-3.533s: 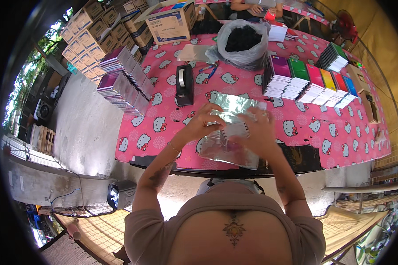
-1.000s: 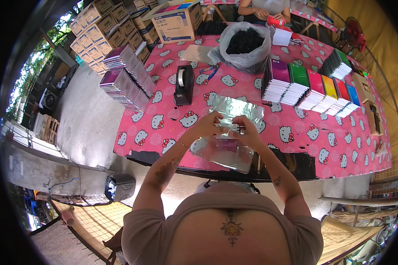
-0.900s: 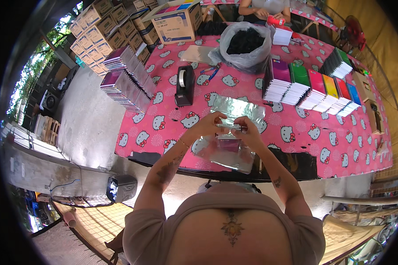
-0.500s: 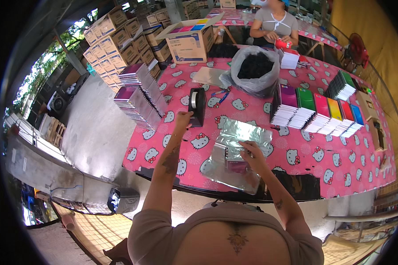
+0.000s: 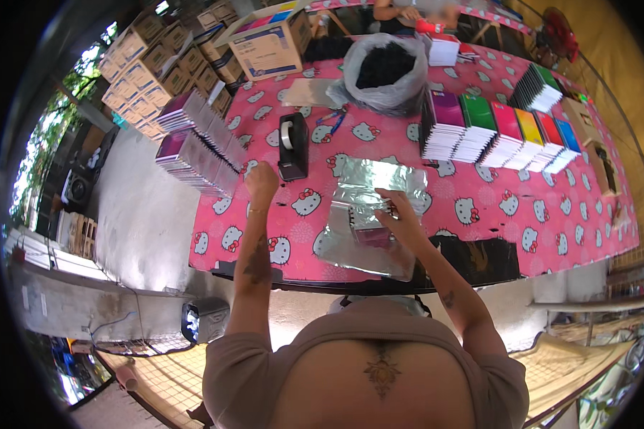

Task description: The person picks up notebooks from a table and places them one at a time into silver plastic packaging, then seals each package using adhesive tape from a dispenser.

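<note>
In front of me lies a spiral notebook point(image 5: 371, 237) inside a shiny clear plastic sleeve point(image 5: 379, 174). My right hand point(image 5: 402, 218) rests on the sleeve's middle with curled fingers, holding the film against the notebook. My left hand point(image 5: 262, 184) is closed, raised between the stacked notebooks and a black tape dispenser point(image 5: 293, 146); anything between its fingertips is hidden. The dispenser stands just right of that hand, apart from it. At the table's left edge, plastic-wrapped purple notebooks point(image 5: 197, 163) are piled in two stacks.
Colourful notebook stacks point(image 5: 479, 132) line the right side. A plastic bag of black material point(image 5: 386, 71) sits at the far middle, near blue pens point(image 5: 336, 121). An open carton point(image 5: 268, 53) stands behind, with stacked cartons point(image 5: 147, 79) on the left. Across the table, another person's hand point(image 5: 410, 13) shows.
My left hand has come away from the tape dispenser, moving left toward the stacked notebooks. My right hand stays on the plastic sleeve. The whole view has tilted and shifted.
</note>
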Demonstrator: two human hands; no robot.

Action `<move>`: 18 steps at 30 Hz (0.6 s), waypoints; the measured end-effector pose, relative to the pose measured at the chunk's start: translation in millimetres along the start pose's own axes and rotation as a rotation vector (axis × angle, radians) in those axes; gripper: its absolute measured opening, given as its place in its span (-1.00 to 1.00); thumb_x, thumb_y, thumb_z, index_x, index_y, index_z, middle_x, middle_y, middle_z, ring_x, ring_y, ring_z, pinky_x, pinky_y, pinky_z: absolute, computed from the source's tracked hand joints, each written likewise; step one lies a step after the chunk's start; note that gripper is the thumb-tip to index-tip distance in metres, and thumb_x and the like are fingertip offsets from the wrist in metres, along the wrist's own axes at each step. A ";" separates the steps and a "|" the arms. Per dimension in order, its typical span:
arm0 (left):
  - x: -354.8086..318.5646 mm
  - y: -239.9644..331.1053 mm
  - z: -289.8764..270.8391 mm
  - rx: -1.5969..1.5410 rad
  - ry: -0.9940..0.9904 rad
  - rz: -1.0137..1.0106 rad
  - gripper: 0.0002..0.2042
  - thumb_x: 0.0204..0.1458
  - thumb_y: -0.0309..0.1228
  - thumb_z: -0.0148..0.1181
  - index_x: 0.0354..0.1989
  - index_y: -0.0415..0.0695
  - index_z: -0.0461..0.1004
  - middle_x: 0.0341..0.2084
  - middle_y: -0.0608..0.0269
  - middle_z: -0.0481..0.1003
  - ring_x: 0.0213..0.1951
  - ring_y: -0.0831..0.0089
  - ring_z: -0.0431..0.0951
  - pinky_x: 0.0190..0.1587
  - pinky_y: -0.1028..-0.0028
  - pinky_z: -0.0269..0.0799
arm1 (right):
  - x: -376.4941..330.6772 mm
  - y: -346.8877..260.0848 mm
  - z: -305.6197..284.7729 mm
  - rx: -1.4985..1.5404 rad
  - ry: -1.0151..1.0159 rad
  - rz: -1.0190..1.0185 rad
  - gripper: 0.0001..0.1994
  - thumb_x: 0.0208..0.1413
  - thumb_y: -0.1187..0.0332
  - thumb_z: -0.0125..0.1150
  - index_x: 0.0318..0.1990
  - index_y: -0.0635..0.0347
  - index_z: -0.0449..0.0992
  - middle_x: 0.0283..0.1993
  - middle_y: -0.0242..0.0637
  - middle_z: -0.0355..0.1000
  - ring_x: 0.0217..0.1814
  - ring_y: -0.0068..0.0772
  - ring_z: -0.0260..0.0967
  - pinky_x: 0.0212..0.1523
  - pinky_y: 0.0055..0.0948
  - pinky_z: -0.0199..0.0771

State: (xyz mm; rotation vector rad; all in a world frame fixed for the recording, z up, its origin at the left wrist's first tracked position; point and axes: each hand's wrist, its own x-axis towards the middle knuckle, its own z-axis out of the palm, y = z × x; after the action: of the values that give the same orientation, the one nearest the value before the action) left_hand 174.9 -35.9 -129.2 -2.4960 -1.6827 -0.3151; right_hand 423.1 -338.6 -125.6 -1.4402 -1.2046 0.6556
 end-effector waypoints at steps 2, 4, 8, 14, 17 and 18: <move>-9.0 44.5 -46.6 -0.406 -0.205 0.347 -0.78 0.00 -0.27 0.27 -0.29 -0.16 0.62 -0.46 0.07 0.62 -0.38 0.18 0.65 -0.30 0.29 0.53 | -2.1 -7.6 -0.4 0.014 0.004 0.038 -0.49 0.12 0.46 0.29 0.25 0.06 0.39 0.03 -0.32 0.28 -0.04 -0.49 0.27 0.00 -0.50 0.32; -27.0 104.2 -79.6 -0.782 -0.485 0.691 -0.78 -0.03 -0.29 0.32 -0.30 -0.18 0.60 -0.43 0.08 0.61 -0.35 0.23 0.64 -0.24 0.33 0.54 | -4.1 -3.3 -0.9 0.040 0.033 0.038 -0.47 0.10 0.45 0.30 0.25 0.06 0.37 0.03 -0.26 0.29 -0.04 -0.42 0.31 -0.01 -0.44 0.37; -26.7 184.6 -118.3 -0.458 -0.720 1.120 -0.77 -0.06 -0.30 0.36 -0.34 -0.19 0.57 -0.46 0.16 0.59 -0.38 0.34 0.62 -0.29 0.34 0.49 | -2.4 4.5 -1.2 0.101 0.050 0.020 -0.43 0.08 0.46 0.32 0.28 0.04 0.32 0.05 -0.23 0.28 -0.06 -0.39 0.32 -0.03 -0.42 0.41; 2.1 155.5 10.0 -0.591 -1.232 0.898 -0.54 0.09 0.00 0.22 -0.07 -0.17 0.51 -0.27 0.30 0.54 -0.25 0.48 0.52 -0.21 0.43 0.45 | -2.9 2.1 14.2 0.179 0.019 0.024 -0.39 0.09 0.47 0.31 0.32 0.01 0.28 0.10 -0.25 0.27 -0.01 -0.38 0.29 0.02 -0.40 0.37; -24.9 130.8 49.2 -0.901 -1.064 0.867 -0.54 0.26 -0.01 0.02 0.03 -0.18 0.46 -0.20 0.31 0.51 -0.20 0.54 0.49 -0.16 0.49 0.43 | -6.2 6.8 19.9 0.229 0.050 0.054 -0.36 0.11 0.49 0.29 0.36 0.08 0.20 0.23 -0.26 0.25 0.16 -0.36 0.26 0.15 -0.40 0.35; -33.5 136.5 39.8 -1.021 -1.000 0.787 -0.56 0.29 -0.04 -0.03 0.06 -0.19 0.44 -0.18 0.31 0.51 -0.19 0.55 0.49 -0.14 0.49 0.43 | -10.7 19.1 12.8 0.274 0.087 0.059 -0.34 0.13 0.49 0.27 0.38 0.09 0.16 0.29 -0.25 0.22 0.24 -0.33 0.25 0.17 -0.38 0.35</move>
State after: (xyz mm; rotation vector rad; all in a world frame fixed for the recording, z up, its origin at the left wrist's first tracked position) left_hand 293.4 -109.3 -172.9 -4.2719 -0.3556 0.3253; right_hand 414.2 -341.5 -149.2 -1.2637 -0.9672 0.7589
